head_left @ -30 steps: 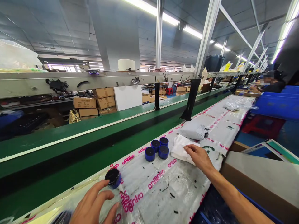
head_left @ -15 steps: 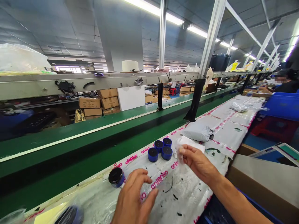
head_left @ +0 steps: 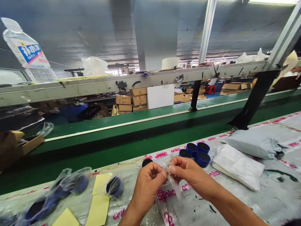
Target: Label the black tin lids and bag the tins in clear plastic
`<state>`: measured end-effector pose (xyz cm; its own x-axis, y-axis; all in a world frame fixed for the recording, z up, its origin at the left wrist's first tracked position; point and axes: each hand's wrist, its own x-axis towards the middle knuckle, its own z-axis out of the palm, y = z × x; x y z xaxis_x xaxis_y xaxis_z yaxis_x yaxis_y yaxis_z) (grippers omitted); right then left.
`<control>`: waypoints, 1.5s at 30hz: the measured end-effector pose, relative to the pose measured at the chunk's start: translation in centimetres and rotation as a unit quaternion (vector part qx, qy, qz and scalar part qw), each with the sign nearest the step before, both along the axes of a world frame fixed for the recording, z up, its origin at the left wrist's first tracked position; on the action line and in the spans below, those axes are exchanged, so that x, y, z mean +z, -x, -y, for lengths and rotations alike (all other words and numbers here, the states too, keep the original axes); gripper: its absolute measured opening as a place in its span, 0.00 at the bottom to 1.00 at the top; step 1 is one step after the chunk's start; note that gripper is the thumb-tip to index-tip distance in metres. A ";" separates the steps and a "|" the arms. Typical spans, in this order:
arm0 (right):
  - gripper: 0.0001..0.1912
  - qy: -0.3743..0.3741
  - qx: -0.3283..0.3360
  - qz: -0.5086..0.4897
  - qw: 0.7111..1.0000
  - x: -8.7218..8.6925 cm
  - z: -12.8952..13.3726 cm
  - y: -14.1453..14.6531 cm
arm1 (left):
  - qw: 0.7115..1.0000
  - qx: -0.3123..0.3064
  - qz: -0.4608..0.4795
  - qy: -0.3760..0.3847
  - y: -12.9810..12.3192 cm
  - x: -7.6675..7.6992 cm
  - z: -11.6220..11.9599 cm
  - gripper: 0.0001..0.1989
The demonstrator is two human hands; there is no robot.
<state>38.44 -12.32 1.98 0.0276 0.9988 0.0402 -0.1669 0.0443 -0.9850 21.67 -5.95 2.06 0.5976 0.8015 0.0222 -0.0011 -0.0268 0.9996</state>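
Printed plastic sheeting (head_left: 199, 201), green conveyor (head_left: 94, 153), stacked cartons (head_left: 131, 100) beyond

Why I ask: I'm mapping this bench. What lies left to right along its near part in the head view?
bagged blue jar → second bagged blue jar → left hand → right hand → white packet

Blue jars (head_left: 202, 161), black lids (head_left: 203, 147), pink-lettered sheet (head_left: 277, 194)

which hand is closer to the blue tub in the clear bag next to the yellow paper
Left. The left hand is just right of the bagged blue tub, apart from it; the right hand lies farther right, beyond the left hand, both pinching a clear plastic bag.
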 end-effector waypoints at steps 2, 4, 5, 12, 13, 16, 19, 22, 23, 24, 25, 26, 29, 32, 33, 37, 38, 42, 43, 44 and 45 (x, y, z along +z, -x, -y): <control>0.16 -0.050 -0.048 0.138 0.988 0.0 -0.5 0.3 | 0.994 0.079 -0.046 -0.055 0.8 -0.3 -0.3 0.10; 0.11 -0.109 -0.112 0.311 0.937 -0.2 -1.2 0.6 | 0.967 0.157 -0.118 -0.162 1.6 -0.5 -0.7 0.06; 0.09 -0.142 -0.145 0.396 0.896 -0.2 -1.5 0.7 | 0.945 0.180 -0.153 -0.226 2.0 -0.5 -0.9 0.05; 0.11 -0.273 -0.180 0.729 0.601 0.7 -3.6 2.1 | 0.627 0.213 -0.401 -0.634 3.5 1.1 -2.7 0.12; 0.12 -0.263 -0.167 0.748 0.587 0.9 -3.7 2.5 | 0.599 0.216 -0.416 -0.649 3.4 1.3 -2.9 0.11; 0.13 -0.227 -0.146 0.762 0.588 1.0 -3.9 4.0 | 0.583 0.225 -0.421 -0.658 2.8 1.3 -3.4 0.09; 0.14 -0.197 -0.133 0.751 0.616 0.0 -4.1 5.3 | 0.589 0.247 -0.414 -0.648 2.3 0.6 -4.0 0.10; 0.15 -0.179 -0.116 0.735 0.643 -1.4 -4.1 6.0 | 0.643 0.276 -0.372 -0.610 2.3 -0.1 -4.7 0.14; 0.16 -0.180 -0.110 0.731 0.649 -1.8 -4.1 6.0 | 0.662 0.277 -0.357 -0.598 2.4 -0.2 -4.8 0.12; 0.17 -0.183 -0.106 0.726 0.654 -2.2 -4.1 6.0 | 0.678 0.274 -0.345 -0.588 2.6 -0.3 -4.8 0.10; 0.18 -0.186 -0.106 0.721 0.659 -2.5 -4.1 5.8 | 0.688 0.269 -0.339 -0.583 2.7 -0.3 -4.7 0.09; 0.19 -0.186 -0.111 0.714 0.665 -2.7 -4.1 5.6 | 0.691 0.268 -0.338 -0.580 2.9 -0.3 -4.5 0.07; 0.16 -0.185 -0.123 0.665 0.713 -3.0 -4.0 5.0 | 0.767 0.273 -0.310 -0.491 3.1 -0.4 -3.7 0.05; 0.13 -0.190 -0.121 0.570 0.790 -3.1 -3.9 4.7 | 0.912 0.242 -0.210 -0.258 2.7 -0.8 -3.7 0.13; 0.12 -0.190 -0.120 0.536 0.814 -3.1 -3.8 4.7 | 0.938 0.225 -0.177 -0.197 2.5 -1.0 -3.9 0.16; 0.08 -0.192 -0.106 0.454 0.863 -2.9 -3.4 4.7 | 0.960 0.191 -0.142 -0.147 1.7 -2.1 -5.2 0.17; 0.08 -0.194 -0.107 0.453 0.863 -2.8 -3.3 4.5 | 0.960 0.190 -0.145 -0.147 1.6 -2.2 -5.4 0.16; 0.09 -0.205 -0.190 0.494 0.823 -3.0 -3.5 3.8 | 0.936 0.232 -0.194 -0.179 1.8 -1.9 -4.9 0.11; 0.10 -0.209 -0.213 0.514 0.804 -3.1 -3.5 3.6 | 0.925 0.247 -0.214 -0.194 1.9 -1.7 -4.6 0.10; 0.12 -0.213 -0.229 0.539 0.782 -3.2 -3.6 3.6 | 0.913 0.259 -0.235 -0.210 2.0 -1.4 -4.3 0.09; 0.13 -0.214 -0.236 0.568 0.759 -3.2 -3.7 3.6 | 0.901 0.267 -0.256 -0.227 2.0 -1.2 -4.1 0.07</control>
